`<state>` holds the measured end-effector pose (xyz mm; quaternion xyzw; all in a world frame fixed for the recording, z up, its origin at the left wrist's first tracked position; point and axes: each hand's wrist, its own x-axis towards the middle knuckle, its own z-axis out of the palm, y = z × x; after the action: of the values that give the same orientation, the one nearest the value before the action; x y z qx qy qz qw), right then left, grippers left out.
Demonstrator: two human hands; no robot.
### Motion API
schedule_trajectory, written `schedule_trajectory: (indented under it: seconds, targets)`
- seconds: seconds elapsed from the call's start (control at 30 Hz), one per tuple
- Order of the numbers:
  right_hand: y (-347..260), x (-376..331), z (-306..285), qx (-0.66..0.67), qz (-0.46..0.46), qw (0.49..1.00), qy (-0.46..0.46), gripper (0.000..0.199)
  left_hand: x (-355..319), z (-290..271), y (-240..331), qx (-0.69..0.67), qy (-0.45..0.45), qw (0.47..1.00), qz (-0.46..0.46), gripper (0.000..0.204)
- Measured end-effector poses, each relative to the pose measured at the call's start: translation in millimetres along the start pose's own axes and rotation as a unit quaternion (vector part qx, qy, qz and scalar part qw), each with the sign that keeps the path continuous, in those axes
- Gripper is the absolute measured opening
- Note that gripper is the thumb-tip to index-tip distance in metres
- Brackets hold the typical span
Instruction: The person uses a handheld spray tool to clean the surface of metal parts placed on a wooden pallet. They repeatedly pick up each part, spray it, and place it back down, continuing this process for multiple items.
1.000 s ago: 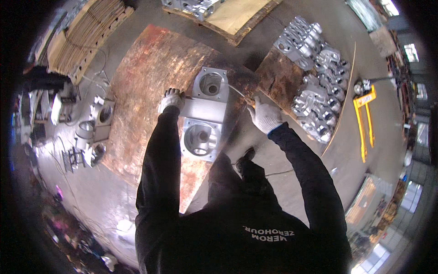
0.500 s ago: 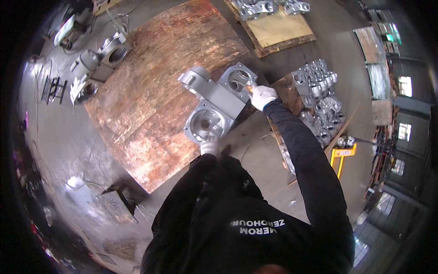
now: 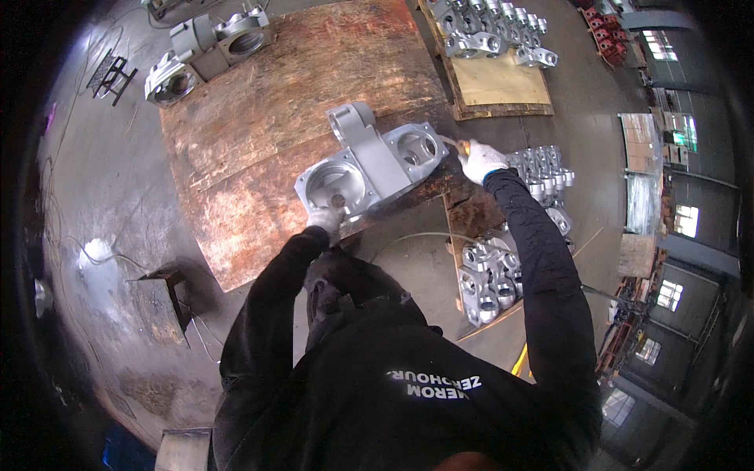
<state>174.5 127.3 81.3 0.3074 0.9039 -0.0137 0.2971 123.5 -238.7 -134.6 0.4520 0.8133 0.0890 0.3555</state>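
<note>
A grey metal casting (image 3: pixel 380 166) with two round flanged openings and a ring-shaped arm lies at the near right edge of a worn wooden table. My gloved left hand (image 3: pixel 323 220) is closed over the near rim of its larger opening; the fingers are partly blurred. Just right of the smaller opening, my gloved right hand (image 3: pixel 481 162) is closed around a small hand tool (image 3: pixel 464 147) with an orange-yellow handle. The tool's thin, pale end points left, close to the flange's corner. Whether it touches the metal, I cannot tell.
The wooden table (image 3: pixel 259 149) carries another large grey casting (image 3: pixel 208 55) at its far left edge. Pallets of silvery castings (image 3: pixel 491 275) stand to the right, with more castings (image 3: pixel 495 27) at the far right. A dark metal stand (image 3: pixel 161 302) is at the left.
My right hand has drawn the tool off the smaller opening, out to the right. My left hand stays on the casting's near rim. The whole view has turned and shifted.
</note>
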Motion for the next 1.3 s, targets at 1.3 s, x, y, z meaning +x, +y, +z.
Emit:
schedule_trajectory:
  seconds: [1.3]
  targets:
    - [-192.0, -159.3, 135.0, -0.047, -0.219, 0.951, 0.211, 0.027, -416.1, 149.7, -192.4, -0.405, 0.274, 0.817, -0.305, 0.033]
